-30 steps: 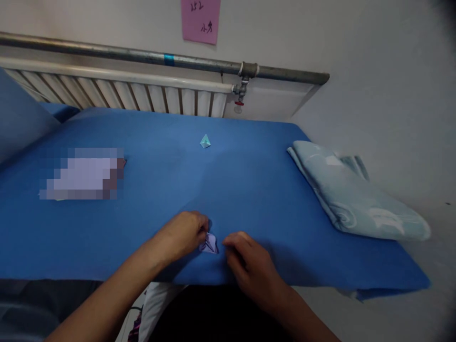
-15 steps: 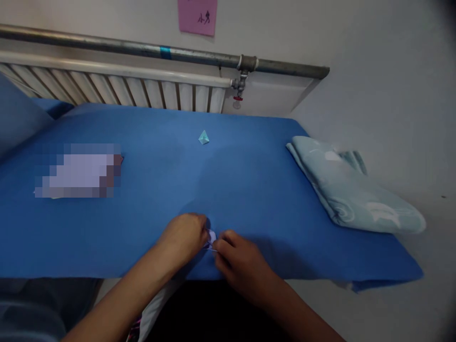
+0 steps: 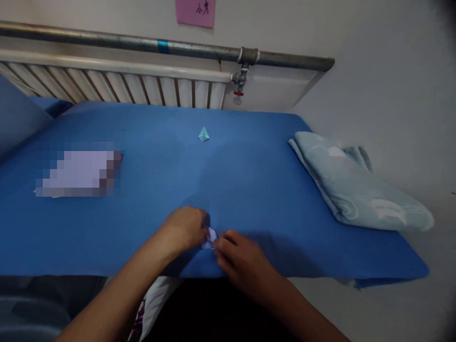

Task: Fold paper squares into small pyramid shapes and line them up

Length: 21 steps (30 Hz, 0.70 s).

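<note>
While both hands meet at the lower middle of the frame, a small lilac folded paper [image 3: 211,236] sits between them, close to the near edge of the blue surface [image 3: 249,190]. The left hand [image 3: 185,229] pinches the paper's left side with thumb and fingertips closed on it; the right hand [image 3: 238,256] has its fingertips closed on the right side, so most of the piece is hidden and only a pale corner shows.

The paper looks very light and thin, stiffened a little by its folds, and likely to crease or tear if squeezed hard. It would slide easily on the cloth, so a gentle pinch at the folded edges or corners seems the safest hold.

Farther back, near the middle of the frame, a small pale green folded paper shape [image 3: 203,135] stands alone. A folded light blue cloth [image 3: 356,190] lies at the right edge. A radiator [image 3: 142,88] and a metal pipe [image 3: 160,46] run along the wall at the top.
</note>
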Each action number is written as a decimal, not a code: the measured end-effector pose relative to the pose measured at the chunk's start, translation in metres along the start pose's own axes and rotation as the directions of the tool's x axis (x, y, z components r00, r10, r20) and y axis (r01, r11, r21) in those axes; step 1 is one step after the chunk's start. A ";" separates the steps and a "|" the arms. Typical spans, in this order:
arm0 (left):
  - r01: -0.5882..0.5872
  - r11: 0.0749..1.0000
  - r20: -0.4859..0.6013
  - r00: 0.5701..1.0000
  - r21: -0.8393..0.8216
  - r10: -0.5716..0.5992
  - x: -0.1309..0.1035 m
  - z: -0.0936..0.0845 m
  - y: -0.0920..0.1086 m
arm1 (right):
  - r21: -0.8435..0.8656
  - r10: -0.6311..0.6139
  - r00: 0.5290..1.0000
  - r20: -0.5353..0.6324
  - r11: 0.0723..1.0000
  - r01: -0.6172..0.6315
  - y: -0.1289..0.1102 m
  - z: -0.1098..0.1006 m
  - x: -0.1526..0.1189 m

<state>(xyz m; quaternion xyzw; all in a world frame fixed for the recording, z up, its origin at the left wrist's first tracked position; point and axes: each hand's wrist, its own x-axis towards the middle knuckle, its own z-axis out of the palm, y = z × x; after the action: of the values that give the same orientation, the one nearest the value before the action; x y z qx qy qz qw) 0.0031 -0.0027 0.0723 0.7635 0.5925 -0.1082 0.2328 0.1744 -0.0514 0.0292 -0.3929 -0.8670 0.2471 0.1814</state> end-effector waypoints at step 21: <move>-0.281 0.858 -0.277 0.946 -0.430 0.171 -0.031 0.030 -0.013 | 0.129 0.043 0.987 -0.154 0.991 -0.023 0.010 0.000 -0.005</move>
<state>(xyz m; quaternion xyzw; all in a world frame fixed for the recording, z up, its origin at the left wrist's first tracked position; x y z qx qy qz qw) -0.0146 -0.0410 0.0571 0.7576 0.5295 0.1533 0.3496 0.1833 -0.0500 0.0225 -0.4129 -0.8260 0.2732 0.2694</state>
